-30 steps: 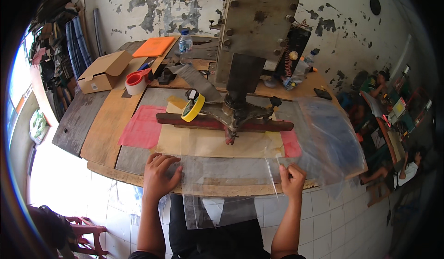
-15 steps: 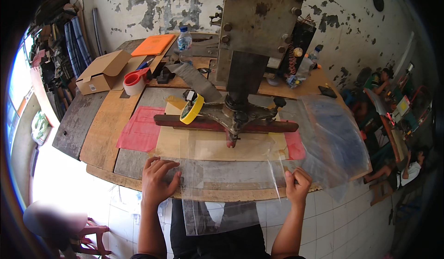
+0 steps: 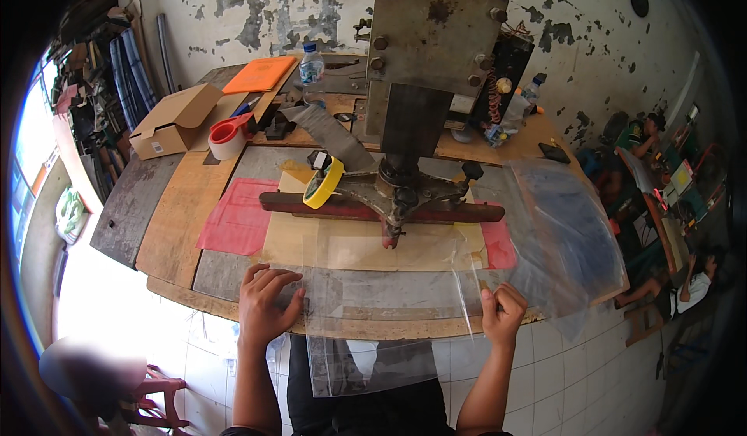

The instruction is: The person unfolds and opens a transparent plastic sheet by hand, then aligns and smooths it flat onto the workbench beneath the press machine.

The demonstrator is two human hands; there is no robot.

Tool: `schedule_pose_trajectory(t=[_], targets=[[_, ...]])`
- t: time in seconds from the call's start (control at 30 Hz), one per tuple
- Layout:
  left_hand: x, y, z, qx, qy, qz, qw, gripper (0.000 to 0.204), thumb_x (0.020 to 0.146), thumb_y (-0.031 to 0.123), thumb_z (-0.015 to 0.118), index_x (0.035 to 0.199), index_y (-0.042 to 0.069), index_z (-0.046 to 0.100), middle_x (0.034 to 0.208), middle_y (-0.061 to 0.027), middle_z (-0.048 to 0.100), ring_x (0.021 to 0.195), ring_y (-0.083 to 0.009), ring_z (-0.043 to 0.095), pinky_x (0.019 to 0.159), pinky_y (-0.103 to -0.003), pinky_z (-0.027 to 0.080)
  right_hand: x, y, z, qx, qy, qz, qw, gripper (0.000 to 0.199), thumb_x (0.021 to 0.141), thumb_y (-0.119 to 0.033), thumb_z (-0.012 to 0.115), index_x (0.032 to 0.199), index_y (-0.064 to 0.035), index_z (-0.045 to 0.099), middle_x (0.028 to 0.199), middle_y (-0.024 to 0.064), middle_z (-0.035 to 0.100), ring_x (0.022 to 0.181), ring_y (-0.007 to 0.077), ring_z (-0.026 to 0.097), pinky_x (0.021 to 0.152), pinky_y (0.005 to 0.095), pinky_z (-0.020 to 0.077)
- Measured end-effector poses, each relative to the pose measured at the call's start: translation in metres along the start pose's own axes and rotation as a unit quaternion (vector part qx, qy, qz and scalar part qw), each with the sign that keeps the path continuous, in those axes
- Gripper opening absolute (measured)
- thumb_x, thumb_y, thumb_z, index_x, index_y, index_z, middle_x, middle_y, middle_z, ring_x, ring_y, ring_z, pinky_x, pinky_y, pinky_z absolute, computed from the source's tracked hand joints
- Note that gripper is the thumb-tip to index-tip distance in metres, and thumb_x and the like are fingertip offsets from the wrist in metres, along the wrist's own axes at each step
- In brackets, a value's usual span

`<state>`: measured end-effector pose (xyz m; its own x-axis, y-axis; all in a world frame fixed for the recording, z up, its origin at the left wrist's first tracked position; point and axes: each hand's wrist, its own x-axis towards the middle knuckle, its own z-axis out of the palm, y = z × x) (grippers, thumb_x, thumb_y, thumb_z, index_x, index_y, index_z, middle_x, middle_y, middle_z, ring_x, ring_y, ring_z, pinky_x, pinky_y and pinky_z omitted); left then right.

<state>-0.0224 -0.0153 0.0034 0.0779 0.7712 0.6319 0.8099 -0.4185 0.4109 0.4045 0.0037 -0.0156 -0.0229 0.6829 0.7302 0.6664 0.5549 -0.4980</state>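
A: Where's the bag (image 3: 389, 311) now?

B: Flat on the bench (image 3: 175, 218) at 6 o'clock from the press (image 3: 412, 124), its near end hanging over the edge toward the person.

A: And the hands?

B: The left hand (image 3: 267, 304) lies spread, palm down on the bag's left edge. The right hand (image 3: 502, 311) is curled, pinching the right edge.

A: So which step?

B: Lining the bag up under the sealing bar (image 3: 381, 210), I'd judge. It sits short of the bar; the next move calls for sliding it toward 12 o'clock, square and unwrinkled. A stack of bags (image 3: 564, 233) waits at 3 o'clock.
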Motion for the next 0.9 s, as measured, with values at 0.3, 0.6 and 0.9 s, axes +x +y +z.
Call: schedule_pose_trajectory(t=[0.3,0.6,0.9], targets=[[-0.0001,0.0004,-0.0004,0.001,-0.001,-0.003,1.0,0.019,0.081,0.013,0.08,0.099,0.009,0.076,0.096,-0.006,0.077,0.091,-0.0268,0.073,0.103,-0.048,0.05,-0.0015,0.0017,-0.0004,-0.001,-0.003,0.002,1.0,0.045,0.098,-0.007,0.071,0.067,0.001,0.039,0.06,0.0116,0.04,0.055,0.0281,0.04,0.055,0.0414,0.0305],[-0.001,0.0007,-0.0013,0.001,-0.003,-0.002,1.0,0.019,0.081,0.013,0.08,0.099,0.009,0.076,0.096,-0.0062,0.077,0.091,-0.0272,0.073,0.104,-0.048,0.05,-0.0017,0.0008,0.0,0.0,-0.001,-0.001,1.0,0.044,0.097,-0.006,0.071,0.067,0.0011,0.04,0.06,0.0116,0.04,0.055,0.0281,0.039,0.055,0.0414,0.0302],[-0.0024,-0.0014,0.0,-0.008,0.0,-0.001,1.0,0.018,0.082,0.013,0.079,0.1,0.009,0.076,0.098,-0.0061,0.078,0.093,-0.0279,0.073,0.104,-0.048,0.05,-0.0009,0.0009,0.0029,-0.008,0.01,0.002,1.0,0.048,0.095,-0.008,0.075,0.065,-0.0003,0.038,0.06,0.0127,0.04,0.054,0.0309,0.04,0.053,0.0435,0.0291]])
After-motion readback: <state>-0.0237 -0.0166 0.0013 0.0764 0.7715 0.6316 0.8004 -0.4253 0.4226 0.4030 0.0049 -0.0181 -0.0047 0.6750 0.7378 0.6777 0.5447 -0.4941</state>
